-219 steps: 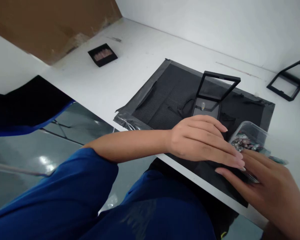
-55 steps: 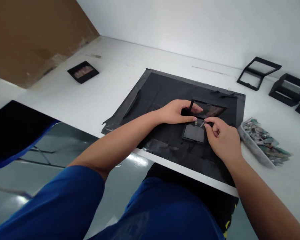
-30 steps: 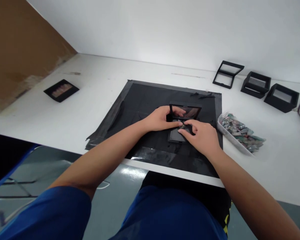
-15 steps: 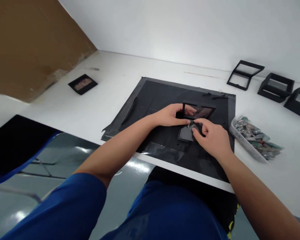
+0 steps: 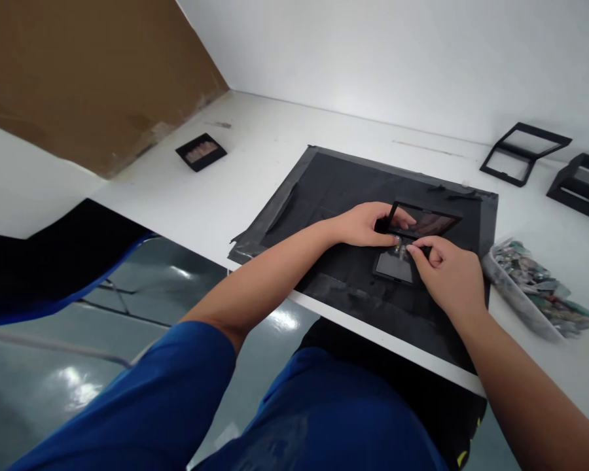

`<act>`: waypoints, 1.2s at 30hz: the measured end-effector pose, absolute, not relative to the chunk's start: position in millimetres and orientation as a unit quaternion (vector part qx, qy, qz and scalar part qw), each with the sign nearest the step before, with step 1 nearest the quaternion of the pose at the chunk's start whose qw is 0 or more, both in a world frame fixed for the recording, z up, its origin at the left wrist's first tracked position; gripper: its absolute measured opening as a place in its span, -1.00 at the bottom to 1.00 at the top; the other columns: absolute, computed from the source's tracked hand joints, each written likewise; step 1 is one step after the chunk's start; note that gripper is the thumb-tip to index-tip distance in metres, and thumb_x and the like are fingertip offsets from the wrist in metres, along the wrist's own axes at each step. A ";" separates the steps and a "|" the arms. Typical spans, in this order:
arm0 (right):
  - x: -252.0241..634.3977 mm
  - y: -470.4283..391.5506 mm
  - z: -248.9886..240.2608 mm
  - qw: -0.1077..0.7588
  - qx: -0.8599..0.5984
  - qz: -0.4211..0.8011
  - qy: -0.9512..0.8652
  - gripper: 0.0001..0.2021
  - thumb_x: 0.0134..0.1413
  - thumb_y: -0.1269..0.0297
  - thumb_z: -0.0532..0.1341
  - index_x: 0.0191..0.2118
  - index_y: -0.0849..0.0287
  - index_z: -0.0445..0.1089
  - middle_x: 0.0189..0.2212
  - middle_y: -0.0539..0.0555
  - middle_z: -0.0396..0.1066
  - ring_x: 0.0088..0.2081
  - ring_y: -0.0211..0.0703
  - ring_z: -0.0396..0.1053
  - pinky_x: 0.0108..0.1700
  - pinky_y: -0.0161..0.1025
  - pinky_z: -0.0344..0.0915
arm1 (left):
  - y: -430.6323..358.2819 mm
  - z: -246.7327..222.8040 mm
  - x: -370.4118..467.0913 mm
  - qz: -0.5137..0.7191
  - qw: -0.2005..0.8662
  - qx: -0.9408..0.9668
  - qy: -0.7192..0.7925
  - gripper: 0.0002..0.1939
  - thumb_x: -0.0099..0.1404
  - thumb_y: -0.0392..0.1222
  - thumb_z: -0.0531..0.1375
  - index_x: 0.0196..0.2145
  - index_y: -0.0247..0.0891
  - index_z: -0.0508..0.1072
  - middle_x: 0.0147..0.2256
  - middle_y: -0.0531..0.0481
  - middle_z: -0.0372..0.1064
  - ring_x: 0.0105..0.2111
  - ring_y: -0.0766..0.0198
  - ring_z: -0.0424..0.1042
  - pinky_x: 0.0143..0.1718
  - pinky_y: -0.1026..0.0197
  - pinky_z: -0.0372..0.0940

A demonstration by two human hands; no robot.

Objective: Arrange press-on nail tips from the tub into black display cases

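1. The surface [image 5: 260, 157] is white and runs along a white wall [image 5: 373, 59]; at the far left stands a brown panel [image 5: 88, 78].
2. On it is fixed a black mat [image 5: 343, 176], with shiny tape at its borders.
3. The open case [image 5: 394, 268] is on this mat, its lid raised — small clear pieces [image 5: 400, 250] lie near the hinge.
4. The left hand [image 5: 366, 224] has its grip spread: the thumb is before the lid, the fingers are behind it.
5. The right hand [image 5: 449, 271] has thumb and index finger close together beside these pieces — whether they pinch one, I cannot tell.
6. To the right, a clear tub [image 5: 515, 297] is full of small bags [image 5: 535, 278]; behind it are an open frame [image 5: 513, 163] and a black box [image 5: 582, 186].
7. At left lies a flat black case [image 5: 201, 152]; below, the grey floor [image 5: 177, 275] is glossy.
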State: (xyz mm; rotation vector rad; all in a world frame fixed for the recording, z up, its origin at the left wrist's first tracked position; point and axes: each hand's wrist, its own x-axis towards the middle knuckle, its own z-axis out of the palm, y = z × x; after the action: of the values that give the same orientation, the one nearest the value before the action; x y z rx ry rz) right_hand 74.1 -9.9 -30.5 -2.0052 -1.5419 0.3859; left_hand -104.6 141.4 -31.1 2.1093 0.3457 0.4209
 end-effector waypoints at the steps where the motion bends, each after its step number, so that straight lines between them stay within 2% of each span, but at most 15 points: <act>1: 74.2 -10.1 -30.7 0.290 -0.750 0.143 -0.577 -0.70 0.17 -0.04 0.19 -0.28 0.06 0.54 -0.67 -0.10 0.15 -0.58 -0.27 0.15 -0.40 -0.24 0.02 | 141.0 -31.0 -104.2 0.168 0.460 0.860 0.142 -0.51 0.23 -0.19 0.32 0.12 -0.26 0.46 0.04 -0.16 0.53 0.02 0.19 0.51 0.10 0.09 0.38; 4: 74.2 -12.6 -30.2 0.302 -0.744 0.143 -0.579 -0.63 0.16 -0.14 0.21 -0.28 0.05 0.54 -0.67 -0.12 0.10 -0.59 -0.29 0.13 -0.40 -0.25 0.04 | 138.6 -30.1 -102.8 0.171 0.456 0.860 0.151 -0.54 0.26 -0.13 0.31 0.10 -0.27 0.47 0.02 -0.16 0.54 0.01 0.20 0.51 0.09 0.10 0.38; 7: 73.7 -15.8 -28.5 0.286 -0.738 0.151 -0.592 -0.57 0.05 -0.25 0.28 -0.22 0.02 0.56 -0.66 -0.13 0.09 -0.58 -0.29 0.12 -0.42 -0.25 0.01 | 135.6 -29.7 -100.6 0.186 0.455 0.855 0.163 -0.56 0.28 -0.08 0.32 0.07 -0.29 0.49 -0.02 -0.15 0.56 -0.04 0.23 0.53 0.06 0.14 0.40; 12: 74.8 -16.9 -28.1 0.243 -0.747 0.162 -0.597 -0.57 0.04 -0.24 0.29 -0.16 -0.03 0.58 -0.65 -0.13 0.12 -0.57 -0.29 0.14 -0.44 -0.27 -0.02 | 135.3 -31.7 -99.2 0.183 0.454 0.858 0.155 -0.52 0.26 -0.09 0.33 0.08 -0.35 0.47 0.01 -0.18 0.54 -0.02 0.23 0.52 0.08 0.15 0.40; 17: 77.3 -14.5 -32.0 0.245 -0.751 0.150 -0.595 -0.59 0.05 -0.26 0.29 -0.19 -0.07 0.58 -0.64 -0.13 0.12 -0.57 -0.31 0.13 -0.44 -0.27 0.01 | 137.1 -31.7 -101.0 0.178 0.468 0.854 0.140 -0.51 0.23 -0.11 0.35 0.08 -0.31 0.46 0.03 -0.18 0.52 0.01 0.21 0.50 0.11 0.12 0.38; 22: 77.1 -13.7 -33.2 0.261 -0.742 0.144 -0.601 -0.54 0.06 -0.28 0.27 -0.19 0.00 0.58 -0.66 -0.13 0.08 -0.59 -0.32 0.10 -0.44 -0.26 0.02 | 139.3 -29.0 -102.7 0.172 0.484 0.845 0.146 -0.54 0.27 -0.07 0.31 0.07 -0.34 0.47 0.04 -0.20 0.51 0.01 0.21 0.49 0.12 0.11 0.37; 26: 81.4 -16.8 -30.5 0.253 -0.716 0.157 -0.632 -0.60 0.19 -0.17 0.19 -0.17 0.01 0.58 -0.65 -0.11 0.11 -0.59 -0.30 0.12 -0.44 -0.26 0.06 | 144.1 -30.3 -106.5 0.158 0.505 0.840 0.118 -0.45 0.22 -0.13 0.35 0.15 -0.25 0.43 0.06 -0.16 0.50 0.08 0.17 0.48 0.15 0.08 0.34; 29: 88.0 -20.6 -28.2 0.237 -0.687 0.185 -0.661 -0.66 0.21 -0.04 0.16 -0.12 0.00 0.58 -0.64 -0.10 0.14 -0.58 -0.29 0.15 -0.47 -0.28 0.07 | 146.2 -31.7 -108.4 0.161 0.511 0.839 0.099 -0.40 0.18 -0.12 0.38 0.16 -0.27 0.43 0.07 -0.19 0.49 0.09 0.14 0.48 0.15 0.07 0.34; 32: 91.3 -25.3 -24.0 0.232 -0.662 0.195 -0.685 -0.68 0.23 0.04 0.16 -0.03 -0.03 0.56 -0.63 -0.11 0.15 -0.58 -0.30 0.17 -0.50 -0.30 0.10 | 145.6 -31.1 -108.4 0.161 0.510 0.838 0.108 -0.42 0.19 -0.10 0.37 0.15 -0.28 0.44 0.06 -0.18 0.50 0.08 0.17 0.49 0.14 0.10 0.35; 36: 89.8 -39.0 -9.6 0.296 -0.614 0.134 -0.720 -0.76 0.28 0.16 0.18 -0.05 0.00 0.55 -0.59 -0.10 0.25 -0.58 -0.35 0.19 -0.50 -0.31 0.15 | 144.2 -29.0 -107.7 0.148 0.519 0.834 0.114 -0.45 0.23 -0.11 0.34 0.15 -0.27 0.42 0.06 -0.17 0.51 0.07 0.18 0.48 0.15 0.07 0.34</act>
State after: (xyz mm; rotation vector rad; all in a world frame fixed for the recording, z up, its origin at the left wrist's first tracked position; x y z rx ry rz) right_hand 89.8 -39.0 -9.6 -1.6327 -1.9141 0.3556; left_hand -107.7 144.2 -29.0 2.0003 0.2746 0.3551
